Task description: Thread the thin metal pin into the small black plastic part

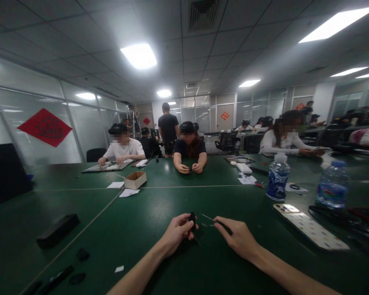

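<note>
Small black elongated piece (192,220) is in the left grip (178,230), between the thumb and the bent fingers, which press on it with no visible gap; its upper end rises a little past the fingertips, and the rest is partly hidden. I judge that it is light, because a few fingers are enough to carry it, and probably firm, as no bending is seen; whether it is plastic or rubber, I cannot tell. If its surface is smooth, it could slip, so the better hold would be at the middle, on both sides, with the upper end left free. To the right of it, and apart from it, the right grip (237,235) pinches one end of a thin pale straight rod (207,216), narrowly, with the fingertips; the free end points toward the left grip. This rod seems very light and perhaps easy to bend, so a gentle pinch near its rear end would suit it. Beneath both grips is the dark green flat counter (160,207), and farther right of the right grip lies a white spotted phone (313,231).
</note>
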`<action>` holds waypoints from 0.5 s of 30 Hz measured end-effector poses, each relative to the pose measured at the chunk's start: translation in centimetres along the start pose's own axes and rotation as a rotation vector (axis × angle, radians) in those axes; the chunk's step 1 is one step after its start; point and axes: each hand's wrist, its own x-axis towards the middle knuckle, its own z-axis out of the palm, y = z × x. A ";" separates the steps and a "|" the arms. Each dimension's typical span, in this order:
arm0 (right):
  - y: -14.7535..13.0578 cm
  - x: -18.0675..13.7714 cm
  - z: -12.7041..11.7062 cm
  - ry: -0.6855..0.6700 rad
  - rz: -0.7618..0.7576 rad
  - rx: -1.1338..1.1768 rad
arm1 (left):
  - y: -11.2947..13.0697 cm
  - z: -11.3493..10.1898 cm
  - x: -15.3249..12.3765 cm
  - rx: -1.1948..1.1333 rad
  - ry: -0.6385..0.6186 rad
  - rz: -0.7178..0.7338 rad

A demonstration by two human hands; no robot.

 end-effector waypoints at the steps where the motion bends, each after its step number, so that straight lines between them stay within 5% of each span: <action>1: -0.3 0.0 -0.1 -0.028 -0.024 0.005 | 0.0 0.0 0.0 -0.002 0.007 -0.002; 15: -1.5 -0.2 -0.7 -0.105 -0.065 -0.021 | 0.1 -0.1 0.0 -0.171 0.031 0.025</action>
